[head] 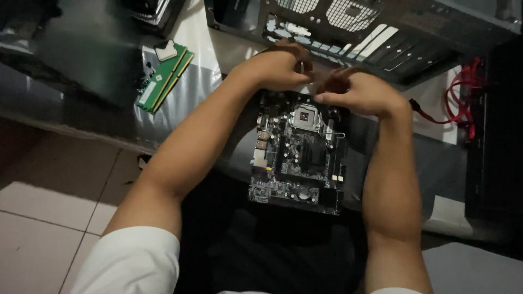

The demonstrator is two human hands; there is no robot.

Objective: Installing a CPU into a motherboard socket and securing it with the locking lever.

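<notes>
A black motherboard (297,155) lies flat in front of me, its processor socket (306,116) near the far edge. My left hand (280,68) is closed above the board's far edge, with a small metal part showing between its fingers. My right hand (357,90) is curled right beside it, fingertips meeting the left hand over the socket area. What the right hand pinches is hidden.
An open computer case (381,32) lies behind the board. Two green memory sticks (163,79) with a small square chip (165,50) on them rest on silvery plastic at the left. Red cables (460,98) trail at the right. Tiled floor lies at lower left.
</notes>
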